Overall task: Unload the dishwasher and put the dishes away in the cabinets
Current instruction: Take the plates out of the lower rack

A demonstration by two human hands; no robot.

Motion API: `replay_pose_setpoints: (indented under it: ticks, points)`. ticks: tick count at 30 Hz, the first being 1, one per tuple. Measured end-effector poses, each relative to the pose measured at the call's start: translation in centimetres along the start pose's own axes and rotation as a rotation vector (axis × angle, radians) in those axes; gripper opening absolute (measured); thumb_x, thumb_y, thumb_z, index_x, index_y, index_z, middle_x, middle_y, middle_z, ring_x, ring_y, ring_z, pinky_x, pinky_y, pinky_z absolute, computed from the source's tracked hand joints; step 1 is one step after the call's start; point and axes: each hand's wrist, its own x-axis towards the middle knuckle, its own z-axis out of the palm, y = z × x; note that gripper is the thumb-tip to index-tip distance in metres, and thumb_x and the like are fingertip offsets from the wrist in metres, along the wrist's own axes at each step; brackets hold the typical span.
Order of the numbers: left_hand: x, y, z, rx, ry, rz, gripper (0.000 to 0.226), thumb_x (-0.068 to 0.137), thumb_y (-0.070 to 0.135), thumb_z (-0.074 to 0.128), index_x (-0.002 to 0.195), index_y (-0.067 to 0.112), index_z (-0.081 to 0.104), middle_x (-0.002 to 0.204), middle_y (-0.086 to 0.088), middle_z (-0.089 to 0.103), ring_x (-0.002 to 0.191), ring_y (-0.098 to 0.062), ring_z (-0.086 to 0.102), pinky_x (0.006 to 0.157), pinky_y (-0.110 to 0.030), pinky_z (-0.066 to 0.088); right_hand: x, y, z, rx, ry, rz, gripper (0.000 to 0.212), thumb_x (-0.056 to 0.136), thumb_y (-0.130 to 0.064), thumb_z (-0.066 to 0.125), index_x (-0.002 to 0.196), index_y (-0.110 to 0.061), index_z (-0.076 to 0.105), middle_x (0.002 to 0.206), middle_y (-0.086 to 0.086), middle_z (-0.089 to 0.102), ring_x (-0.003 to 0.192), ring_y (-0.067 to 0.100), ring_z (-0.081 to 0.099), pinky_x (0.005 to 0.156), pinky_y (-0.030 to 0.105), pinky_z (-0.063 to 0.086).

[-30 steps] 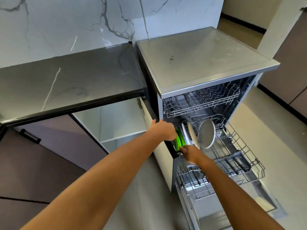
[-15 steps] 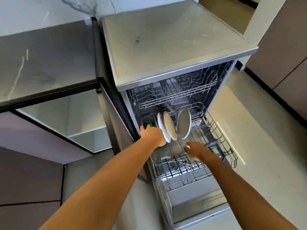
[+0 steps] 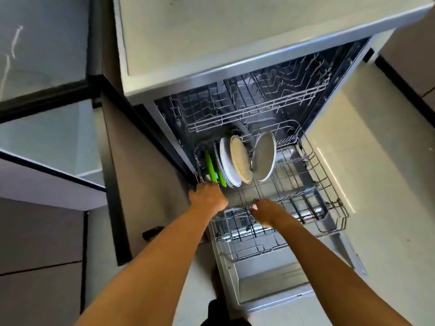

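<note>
dishwasher (image 3: 235, 55) open, door (image 3: 270, 285) folded down flat, lower rack (image 3: 313, 184) pulled out over it. compared with a second ago the rack sits further out; then it was only partly clear of the tub. the view has also tipped downward and closer: half a second ago the whole dishwasher top and the countertop (image 3: 40, 43) showed, now only their near edges.

left hand (image 3: 208, 196) at the rack's front left corner, fingers curled down over the wire edge, just below the green plates (image 3: 211, 169). it was at that same corner in both earlier frames. right hand (image 3: 266, 211) over the rack's front wire, fingers bent and close together; cannot tell if they actually close on the wire. a second ago this hand was up by the plates, since then it has dropped to the front edge.

plates stand on edge in the left rear of the lower rack, in a row: two green, then a white plate (image 3: 227, 165), a beige plate (image 3: 241, 161), and a grey plate (image 3: 263, 156) leaning apart to the right. same order as before. upper rack (image 3: 247, 109) inside the tub, no dishes visible in it.
</note>
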Motion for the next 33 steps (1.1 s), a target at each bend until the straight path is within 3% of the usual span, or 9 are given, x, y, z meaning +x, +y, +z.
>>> replay_pose_setpoints:
  ticks: [6,9,12,17,23,26,30,33]
  points:
    - [5.3,1.0,3.0,-0.457,-0.032,-0.191,0.040,0.094,0.025,0.046,0.129,0.007,0.049,0.131,-0.012,0.054,0.118,-0.028,0.054,0.084,-0.031,0.045,4.9,-0.4,2.8,0.061,-0.025,-0.026,0.033,0.097,-0.027,0.040,0.125,-0.014,0.050,0.130,0.013,0.056,0.113,0.031,0.056,0.097,0.043,0.046]
    - [8.0,1.2,4.2,-0.540,-0.029,-0.219,0.047,0.094,0.020,0.046,0.138,0.006,0.041,0.139,-0.014,0.048,0.125,-0.030,0.049,0.094,-0.033,0.044,7.7,-0.9,3.2,0.070,-0.004,-0.054,0.039,0.098,-0.024,0.039,0.136,-0.018,0.043,0.134,0.011,0.052,0.111,0.028,0.058,0.096,0.044,0.047]
    - [10.9,1.4,4.9,-0.620,0.022,-0.206,0.054,0.091,0.015,0.046,0.144,0.015,0.035,0.141,-0.012,0.048,0.125,-0.030,0.049,0.101,-0.035,0.043,10.6,-1.6,3.1,0.035,0.064,-0.095,0.049,0.097,-0.022,0.041,0.145,-0.025,0.031,0.144,0.012,0.042,0.124,0.031,0.051,0.101,0.048,0.044]
    - [14.9,1.8,5.8,-0.672,0.067,-0.229,0.053,0.089,0.018,0.047,0.142,0.020,0.039,0.145,-0.007,0.043,0.124,-0.030,0.049,0.102,-0.039,0.043,14.7,-2.2,3.0,-0.061,0.086,-0.083,0.059,0.094,-0.018,0.045,0.148,-0.025,0.023,0.147,0.008,0.033,0.128,0.032,0.043,0.100,0.048,0.044]
    - [18.9,2.0,5.4,-0.749,0.127,-0.221,0.049,0.092,0.015,0.046,0.141,0.018,0.042,0.140,-0.012,0.048,0.120,-0.032,0.053,0.098,-0.042,0.047,18.2,-2.7,2.1,0.019,0.119,-0.147,0.063,0.094,-0.009,0.044,0.151,-0.020,0.019,0.151,0.007,0.033,0.129,0.032,0.046,0.103,0.043,0.042]
    - [20.8,2.3,4.8,-0.749,0.142,-0.200,0.050,0.094,0.012,0.044,0.143,0.020,0.039,0.142,-0.014,0.046,0.123,-0.033,0.051,0.100,-0.042,0.046,19.8,-3.5,1.6,0.014,0.147,-0.189,0.073,0.092,-0.004,0.048,0.151,-0.024,0.011,0.144,0.011,0.039,0.122,0.032,0.051,0.097,0.045,0.047]
    - [22.6,2.0,4.8,-0.754,0.210,-0.164,0.050,0.093,0.010,0.045,0.142,0.017,0.040,0.139,-0.015,0.050,0.123,-0.033,0.051,0.100,-0.042,0.045,21.1,-4.1,1.4,-0.027,0.225,-0.204,0.085,0.089,0.000,0.047,0.150,-0.036,0.001,0.143,0.013,0.038,0.106,0.033,0.060,0.079,0.041,0.051]
    - [23.5,1.8,4.9,-0.772,0.308,-0.117,0.043,0.093,0.011,0.046,0.136,0.014,0.048,0.133,-0.015,0.055,0.121,-0.033,0.053,0.099,-0.041,0.045,21.3,-4.3,1.2,-0.121,0.275,-0.243,0.082,0.090,0.000,0.045,0.150,-0.037,0.002,0.136,0.012,0.042,0.098,0.033,0.062,0.073,0.040,0.051]
